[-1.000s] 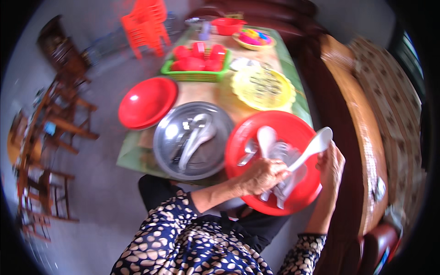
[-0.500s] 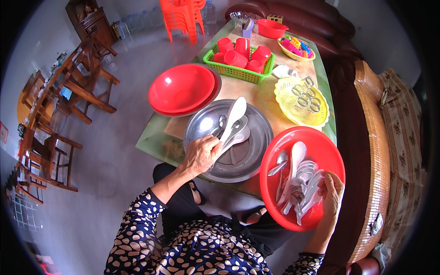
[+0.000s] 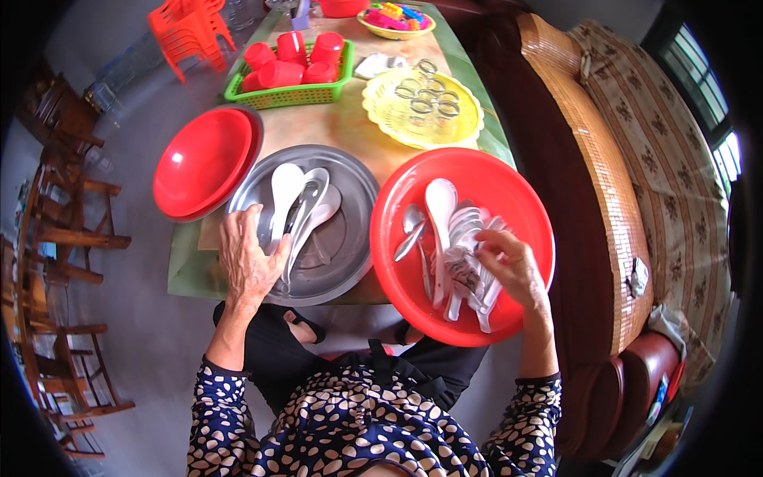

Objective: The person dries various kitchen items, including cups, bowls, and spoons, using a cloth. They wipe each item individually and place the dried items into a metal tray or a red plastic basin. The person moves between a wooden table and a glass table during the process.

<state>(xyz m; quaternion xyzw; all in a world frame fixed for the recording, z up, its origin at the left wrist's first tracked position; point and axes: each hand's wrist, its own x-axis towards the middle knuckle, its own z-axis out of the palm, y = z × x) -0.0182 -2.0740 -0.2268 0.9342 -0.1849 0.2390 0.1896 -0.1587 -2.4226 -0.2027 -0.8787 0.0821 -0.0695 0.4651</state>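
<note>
My left hand (image 3: pixel 251 258) is open over the near-left rim of a grey metal basin (image 3: pixel 354 262), thumb and fingers apart. Beside it in the basin lie a large white serving spoon (image 3: pixel 286 191), a shiny spoon (image 3: pixel 314 191) and another white spoon (image 3: pixel 322 213), handles toward the thumb. My right hand (image 3: pixel 515 270) reaches into a red plastic basin (image 3: pixel 397 294), fingers bent and apart, at a pile of pale spoons (image 3: pixel 465 230). Whether its fingertips touch them I cannot tell. A white ladle-like spoon (image 3: pixel 439 207) and a metal spoon (image 3: pixel 412 230) lie left of the pile.
Red bowls (image 3: pixel 203 163) stand left of the metal basin. Farther back are a green basket (image 3: pixel 298 95) of red cups (image 3: pixel 282 74) and a yellow scalloped tray (image 3: pixel 381 119) holding several clear glasses (image 3: pixel 423 106). A brown sofa (image 3: pixel 532 159) lines the right side.
My left hand has let go of the spoons it held, which now lie in the metal basin. My right hand stays over the red basin's spoons. The whole view has shifted.
</note>
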